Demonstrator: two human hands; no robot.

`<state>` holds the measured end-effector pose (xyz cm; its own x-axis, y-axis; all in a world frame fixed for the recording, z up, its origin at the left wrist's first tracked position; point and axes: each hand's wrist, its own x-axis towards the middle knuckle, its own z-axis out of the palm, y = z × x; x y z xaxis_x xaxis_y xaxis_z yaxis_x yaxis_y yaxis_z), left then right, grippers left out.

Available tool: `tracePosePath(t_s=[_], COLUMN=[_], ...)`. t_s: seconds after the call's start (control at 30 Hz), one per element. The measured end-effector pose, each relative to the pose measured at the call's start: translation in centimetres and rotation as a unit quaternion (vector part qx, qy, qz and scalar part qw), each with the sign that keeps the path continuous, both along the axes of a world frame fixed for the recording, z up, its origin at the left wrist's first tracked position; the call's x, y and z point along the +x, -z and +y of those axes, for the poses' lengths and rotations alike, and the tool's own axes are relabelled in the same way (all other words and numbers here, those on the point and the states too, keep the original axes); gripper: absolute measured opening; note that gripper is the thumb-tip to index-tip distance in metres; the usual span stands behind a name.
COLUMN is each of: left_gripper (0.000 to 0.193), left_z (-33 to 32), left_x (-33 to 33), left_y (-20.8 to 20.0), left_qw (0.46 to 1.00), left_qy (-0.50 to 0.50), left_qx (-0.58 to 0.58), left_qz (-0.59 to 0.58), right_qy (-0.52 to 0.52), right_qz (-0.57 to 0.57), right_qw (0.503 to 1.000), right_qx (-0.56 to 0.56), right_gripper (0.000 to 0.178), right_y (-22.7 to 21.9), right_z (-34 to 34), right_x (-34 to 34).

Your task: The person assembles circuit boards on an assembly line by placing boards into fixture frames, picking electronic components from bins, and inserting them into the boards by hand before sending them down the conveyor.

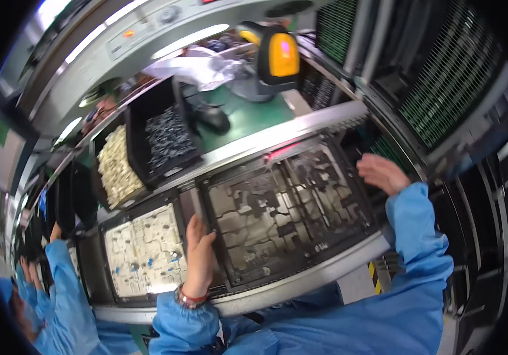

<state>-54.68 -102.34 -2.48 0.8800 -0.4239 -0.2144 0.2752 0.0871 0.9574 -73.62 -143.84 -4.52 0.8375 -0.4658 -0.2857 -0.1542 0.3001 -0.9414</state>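
Note:
A dark carrier tray point(248, 236) with many odd-shaped cut-outs lies on the conveyor between my hands. My left hand point(199, 257) is upright beside its left edge, fingers stretched up and holding nothing; whether it touches the tray I cannot tell. Off the tray's right edge, my right hand point(382, 173) is raised with its fingers extended and slightly blurred, nothing in it. Left of my left hand, a second carrier holds pale circuit boards point(146, 248) with a few blue and dark parts on them.
Behind the conveyor's metal rail point(289, 131) stand black bins with cream parts point(118, 168) and dark parts point(168, 136). A black mouse point(214, 118) and a yellow-black barcode scanner point(280, 54) are farther back. Slotted green racks point(443, 77) rise at right. A co-worker's blue sleeve point(67, 278) reaches in at left.

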Motion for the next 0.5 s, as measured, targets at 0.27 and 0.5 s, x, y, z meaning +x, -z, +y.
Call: tracePosePath(t_s=[0.27, 0.5], left_gripper=[0.059, 0.046], left_z=[1.0, 0.3], left_x=[-5.4, -6.0], left_y=[-2.5, -2.2], left_qw=[0.986, 0.973], left_qy=[0.042, 0.076], left_qx=[0.134, 0.185], left_qz=[-0.087, -0.113], right_qy=[-0.322, -0.073], right_qz=[-0.233, 0.212], right_qw=[0.917, 0.972], right_qx=[0.027, 0.065], right_gripper=[0.03, 0.04], right_y=[-3.8, 26.7], right_z=[6.0, 16.6], right_x=[-14.5, -29.9])
